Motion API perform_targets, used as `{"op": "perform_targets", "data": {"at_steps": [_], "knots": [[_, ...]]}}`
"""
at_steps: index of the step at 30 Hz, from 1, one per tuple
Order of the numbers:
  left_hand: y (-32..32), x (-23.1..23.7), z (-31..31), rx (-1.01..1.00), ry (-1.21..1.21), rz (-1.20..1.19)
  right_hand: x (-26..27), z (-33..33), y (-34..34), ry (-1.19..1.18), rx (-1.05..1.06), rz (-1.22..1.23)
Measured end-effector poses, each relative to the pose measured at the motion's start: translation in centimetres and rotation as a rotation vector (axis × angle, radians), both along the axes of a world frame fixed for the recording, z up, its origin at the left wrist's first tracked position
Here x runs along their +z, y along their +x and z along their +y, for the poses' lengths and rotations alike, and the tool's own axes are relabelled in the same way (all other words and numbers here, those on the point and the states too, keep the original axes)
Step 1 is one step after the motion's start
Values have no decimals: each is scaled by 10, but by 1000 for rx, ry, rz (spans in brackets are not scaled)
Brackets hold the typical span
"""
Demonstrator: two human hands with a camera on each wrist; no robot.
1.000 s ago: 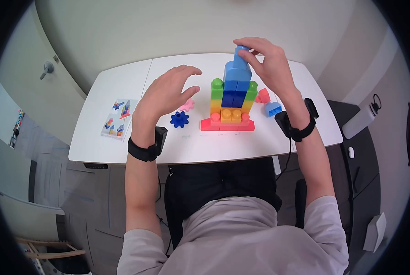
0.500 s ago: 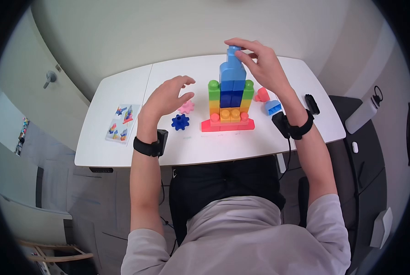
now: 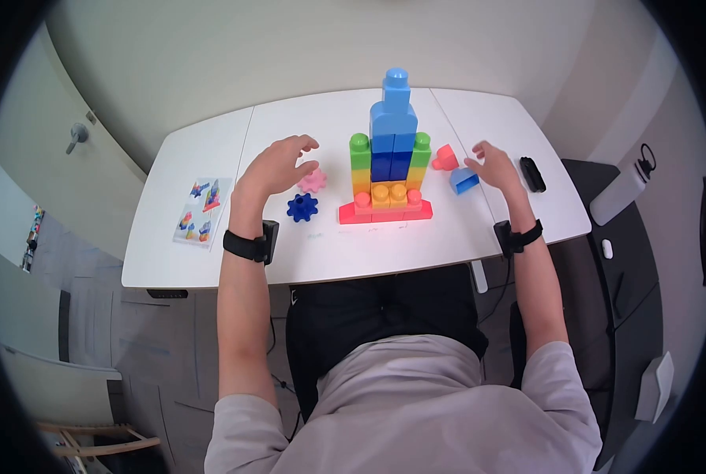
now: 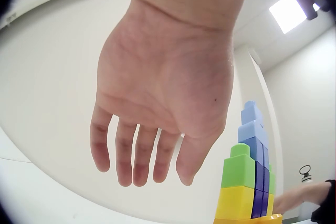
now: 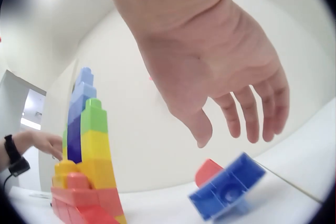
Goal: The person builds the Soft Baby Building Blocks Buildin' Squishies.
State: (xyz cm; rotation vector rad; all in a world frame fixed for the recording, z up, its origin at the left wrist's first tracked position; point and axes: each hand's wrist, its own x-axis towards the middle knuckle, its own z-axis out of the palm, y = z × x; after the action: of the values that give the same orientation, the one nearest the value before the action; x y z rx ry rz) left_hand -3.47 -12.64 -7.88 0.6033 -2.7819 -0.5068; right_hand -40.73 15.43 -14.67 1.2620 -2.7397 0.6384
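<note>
A block tower (image 3: 392,146) stands upright on a red base (image 3: 385,213), with yellow, green and dark blue blocks and a light blue block (image 3: 396,95) on top. My right hand (image 3: 495,167) hovers, fingers apart and holding nothing, above a loose blue block (image 3: 464,181) whose hollow underside shows in the right wrist view (image 5: 228,187). A red block (image 3: 445,158) lies just beside it. Left of the tower my left hand (image 3: 274,167) is raised with relaxed fingers and nothing in them, near a pink gear (image 3: 313,181) and a dark blue gear (image 3: 302,208).
A picture sheet (image 3: 202,213) lies at the left of the white table (image 3: 329,253). Towards its right edge is a black case (image 3: 532,174). A white bottle (image 3: 617,202) and a small white object (image 3: 607,249) are on the dark surface at the right.
My right hand has let go of the tower's top block and moved down and right, over the loose blue block. The left hand stays raised, with little change.
</note>
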Motion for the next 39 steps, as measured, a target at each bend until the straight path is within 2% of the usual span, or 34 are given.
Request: {"op": "perform_targets", "data": {"at_steps": [1, 3, 4, 7, 11, 12, 13, 14, 15, 17, 18, 19, 21, 23, 25, 27, 29, 30, 31, 33, 34, 36, 37, 39], "knots": [[0, 1, 2, 2, 1, -4, -6, 2, 0, 1, 2, -4], [-1, 2, 5, -21, -8, 21, -19, 7, 0, 41, 27, -168], [-3, 1, 7, -25, -10, 10, -8, 6, 3, 46, 8, -445], [-3, 3, 6, -77, -16, 45, -15, 10, -10, -21, 110, -586], [0, 17, 22, -3, -12, -33, 33, 29, 5, 11, 254, -656], [3, 32, 37, 64, -14, -138, 50, 35, 12, 12, 259, -658], [6, 43, 50, 129, -15, -243, 67, 41, 22, -22, 384, -742], [8, 47, 60, 131, -15, -246, 80, 46, 31, -56, 508, -825], [12, 49, 68, 63, -46, -211, 89, 48, 38, -56, 509, -828], [15, 57, 91, -103, -104, -71, 103, 52, 50, -205, 769, -769], [14, 61, 104, -201, -128, 33, 111, 53, 59, -224, 822, -783], [11, 62, 117, -202, -131, 31, 114, 51, 68, -228, 822, -783], [2, 62, 142, -382, -115, 466, 117, 44, 88, -296, 1018, -886], [-7, 62, 158, -429, -121, 535, 116, 37, 102, -273, 1050, -962], [-10, 60, 160, -475, -130, 604, 107, 28, 112, -301, 1113, -1148], [-15, 54, 155, -622, -193, 608, 98, 19, 117, -327, 1140, -1215], [-12, 57, 156, -613, -157, 592, 91, 14, 121, -327, 1165, -1359], [-11, 58, 155, -600, -121, 575, 82, 9, 118, -357, 1204, -1317], [-9, 59, 152, -608, -118, 571, 83, 9, 120, -365, 1197, -1319], [-5, 61, 145, -526, -126, 551, 91, 7, 127, -345, 977, -1296], [-2, 62, 141, -532, -126, 548, 93, 8, 125, -351, 973, -1296], [2, 63, 134, -359, -234, 342, 97, 7, 121, -420, 766, -1068], [1, 61, 134, -361, -232, 341, 97, 6, 116, -420, 763, -1069], [-2, 50, 130, -195, -351, 199, 91, 6, 101, -401, 584, -801]]}}
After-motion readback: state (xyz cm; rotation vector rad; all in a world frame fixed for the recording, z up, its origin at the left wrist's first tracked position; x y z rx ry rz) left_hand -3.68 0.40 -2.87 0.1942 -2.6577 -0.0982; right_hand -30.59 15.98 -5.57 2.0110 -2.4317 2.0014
